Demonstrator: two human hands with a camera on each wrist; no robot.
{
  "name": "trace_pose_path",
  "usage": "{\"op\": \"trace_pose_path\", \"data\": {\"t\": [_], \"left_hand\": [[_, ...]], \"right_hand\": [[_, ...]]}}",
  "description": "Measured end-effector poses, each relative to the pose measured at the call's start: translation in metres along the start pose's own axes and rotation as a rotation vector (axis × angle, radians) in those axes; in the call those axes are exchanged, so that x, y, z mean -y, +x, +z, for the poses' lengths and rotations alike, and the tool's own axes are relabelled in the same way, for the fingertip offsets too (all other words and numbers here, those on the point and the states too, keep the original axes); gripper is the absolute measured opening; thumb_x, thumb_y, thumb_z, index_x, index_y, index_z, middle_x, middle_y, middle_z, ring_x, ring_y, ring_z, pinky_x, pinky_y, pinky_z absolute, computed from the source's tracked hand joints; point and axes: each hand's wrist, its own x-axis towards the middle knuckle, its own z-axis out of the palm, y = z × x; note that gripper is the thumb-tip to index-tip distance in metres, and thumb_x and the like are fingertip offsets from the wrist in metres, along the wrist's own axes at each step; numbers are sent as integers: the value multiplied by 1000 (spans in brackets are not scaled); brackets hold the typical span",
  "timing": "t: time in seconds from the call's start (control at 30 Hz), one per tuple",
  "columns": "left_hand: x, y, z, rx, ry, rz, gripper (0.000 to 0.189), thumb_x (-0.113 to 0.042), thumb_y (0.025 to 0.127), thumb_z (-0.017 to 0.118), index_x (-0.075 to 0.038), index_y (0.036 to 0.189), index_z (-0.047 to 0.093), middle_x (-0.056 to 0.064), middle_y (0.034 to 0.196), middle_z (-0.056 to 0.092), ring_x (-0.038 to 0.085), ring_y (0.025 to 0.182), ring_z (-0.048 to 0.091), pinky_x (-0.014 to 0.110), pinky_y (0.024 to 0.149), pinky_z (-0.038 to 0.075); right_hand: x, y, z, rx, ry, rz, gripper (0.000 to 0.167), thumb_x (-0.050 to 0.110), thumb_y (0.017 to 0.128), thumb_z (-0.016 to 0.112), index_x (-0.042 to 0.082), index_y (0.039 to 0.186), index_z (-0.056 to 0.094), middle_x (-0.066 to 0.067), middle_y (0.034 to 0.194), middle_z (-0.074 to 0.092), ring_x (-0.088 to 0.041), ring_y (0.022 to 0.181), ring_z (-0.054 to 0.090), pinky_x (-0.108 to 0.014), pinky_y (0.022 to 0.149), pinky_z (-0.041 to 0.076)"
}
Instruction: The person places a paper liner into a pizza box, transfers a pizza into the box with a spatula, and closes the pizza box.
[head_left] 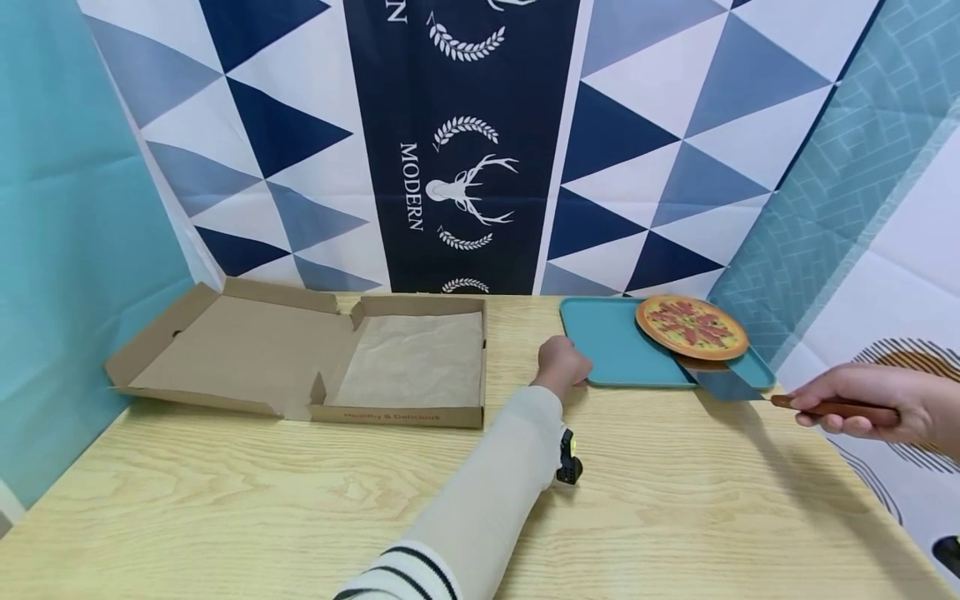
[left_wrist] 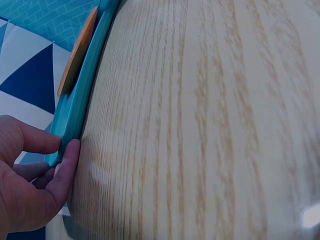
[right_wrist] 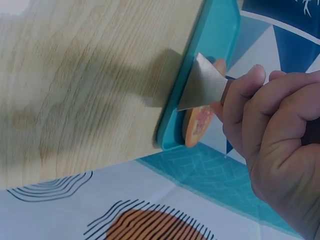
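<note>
My left hand (head_left: pixel 562 364) pinches the near-left rim of a teal tray (head_left: pixel 607 333), thumb and fingers on either side of the edge in the left wrist view. A round pizza (head_left: pixel 692 325) with red toppings lies on the tray's right half, tilted in the head view. My right hand (head_left: pixel 873 404) grips the wooden handle of a spatula (head_left: pixel 723 384) at the right. Its flared metal blade reaches over the tray's near rim, and its tip goes under the pizza's near edge. The pizza's underside is hidden in the head view.
An open cardboard pizza box (head_left: pixel 408 417), lined with brown paper (head_left: pixel 412 358), stands on the left of the wooden table (head_left: pixel 300 492), its lid (head_left: pixel 240 350) folded out leftward. Patterned cloth (head_left: pixel 465 167) hangs behind the table, with more at both sides.
</note>
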Motion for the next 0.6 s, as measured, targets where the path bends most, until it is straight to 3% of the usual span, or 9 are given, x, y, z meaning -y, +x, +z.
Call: {"op": "trace_pose_path", "data": {"t": [0.07, 0.23, 0.37, 0.5, 0.6], "left_hand": [[1, 0, 0, 2, 3, -1, 51, -6, 91, 60, -20, 140, 55, 0, 123, 66, 19, 53, 63, 26, 51, 45], [0, -1, 1, -11, 34, 5, 50, -7, 90, 61, -19, 139, 56, 0, 105, 72, 18, 56, 65, 27, 63, 53], [0, -3, 0, -14, 47, 17, 51, -6, 90, 61, -19, 139, 56, 0, 99, 72, 17, 56, 65, 26, 57, 50], [0, -6, -1, -13, 71, 30, 50, -5, 90, 60, -18, 138, 57, -1, 115, 69, 15, 55, 61, 25, 54, 47], [1, -7, -2, -21, 94, 30, 48, -6, 89, 61, -18, 136, 59, -2, 129, 63, 14, 54, 57, 25, 53, 46]], "right_hand": [[0, 4, 0, 9, -4, -9, 32, 10, 103, 35, 2, 102, 67, -1, 81, 65, 0, 55, 54, -9, 55, 44], [0, 11, -4, 49, 7, -38, 32, 11, 104, 35, 3, 102, 66, -2, 84, 64, 0, 56, 54, -9, 56, 45], [0, 16, -6, 86, 20, -66, 32, 10, 104, 34, 4, 102, 66, -1, 85, 65, 1, 57, 54, -10, 56, 45], [0, 19, -2, 89, 9, -96, 35, 10, 104, 33, 5, 98, 67, 0, 83, 65, 2, 57, 54, -10, 56, 45], [2, 26, 1, 40, -14, -106, 34, 10, 104, 35, 5, 93, 66, 0, 82, 65, 2, 56, 54, -10, 55, 45]]}}
